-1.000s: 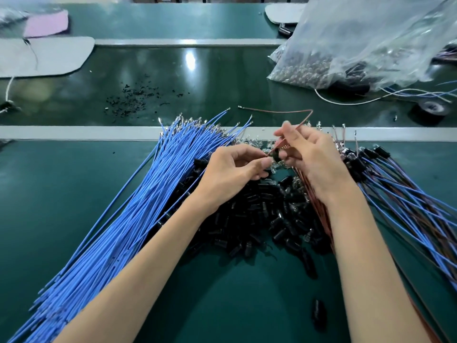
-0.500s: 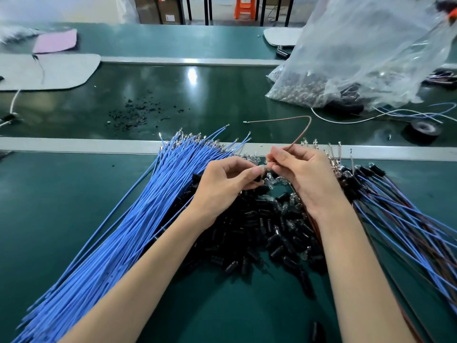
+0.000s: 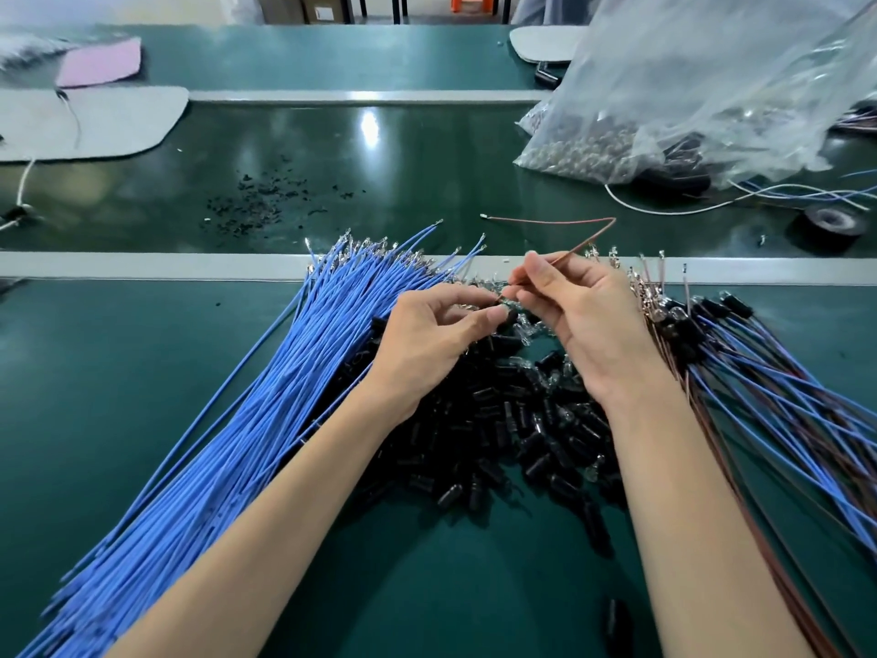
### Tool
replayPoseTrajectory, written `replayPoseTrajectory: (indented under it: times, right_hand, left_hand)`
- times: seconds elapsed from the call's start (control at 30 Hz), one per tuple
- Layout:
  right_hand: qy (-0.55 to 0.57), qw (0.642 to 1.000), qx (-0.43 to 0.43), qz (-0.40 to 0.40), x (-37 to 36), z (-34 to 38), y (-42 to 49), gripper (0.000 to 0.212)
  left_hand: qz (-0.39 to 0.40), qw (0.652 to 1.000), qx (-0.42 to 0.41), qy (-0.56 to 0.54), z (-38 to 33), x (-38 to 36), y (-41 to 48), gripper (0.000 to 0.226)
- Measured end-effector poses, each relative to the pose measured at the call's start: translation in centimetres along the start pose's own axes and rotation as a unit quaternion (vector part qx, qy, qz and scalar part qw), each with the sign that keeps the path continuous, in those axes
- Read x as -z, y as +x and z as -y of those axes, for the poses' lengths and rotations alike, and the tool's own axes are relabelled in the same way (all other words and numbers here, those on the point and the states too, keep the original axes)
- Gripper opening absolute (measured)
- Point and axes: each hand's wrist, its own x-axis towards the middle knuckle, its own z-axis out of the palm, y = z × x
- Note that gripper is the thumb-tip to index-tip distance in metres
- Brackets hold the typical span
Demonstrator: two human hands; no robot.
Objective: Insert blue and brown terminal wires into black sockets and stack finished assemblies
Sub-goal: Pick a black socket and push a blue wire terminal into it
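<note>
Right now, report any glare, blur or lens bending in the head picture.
Head view: white glare spots the green table; the clear plastic bag shines white and veils its contents; the blue wires soften toward the lower left corner; the grey strip runs nearly straight, so little bending shows.

Clear plastic bag and black tape roll at right; grey mat and pink sheet at left.

Brown wire bends above a black socket pile, between blue wires and finished assemblies.
</note>
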Motion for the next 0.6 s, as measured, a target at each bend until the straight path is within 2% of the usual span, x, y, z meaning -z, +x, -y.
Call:
replayPoseTrajectory:
  times: [0.17,0.3,0.4,0.53,0.6]
  right_hand:
    - [-0.043,0.999,0.019,-0.014,0.22,0.15,-0.01,0.016]
    - [-0.13,0.99,0.046,0.02,0.12,0.29,-0.19,0.019]
    - [-0.141,0.988,0.05,0.028,0.16,0.34,-0.18,0.02]
    - [-0.141,0.989,0.043,-0.013,0.31,0.03,0.06,0.019]
    - [-0.157,0.987,0.04,0.0,0.28,-0.15,0.03,0.021]
  left_hand:
    - [0.017,0.998,0.0,-0.066,-0.1,-0.18,-0.12,0.007]
    - [0.03,0.999,-0.005,-0.037,-0.23,-0.2,-0.22,0.007]
    - [0.039,0.999,-0.008,-0.028,-0.32,-0.32,-0.31,0.008]
    - [0.041,0.999,-0.004,-0.028,-0.47,-0.42,-0.39,0.008]
    - [0.04,0.999,-0.003,-0.03,-0.55,-0.44,-0.43,0.008]
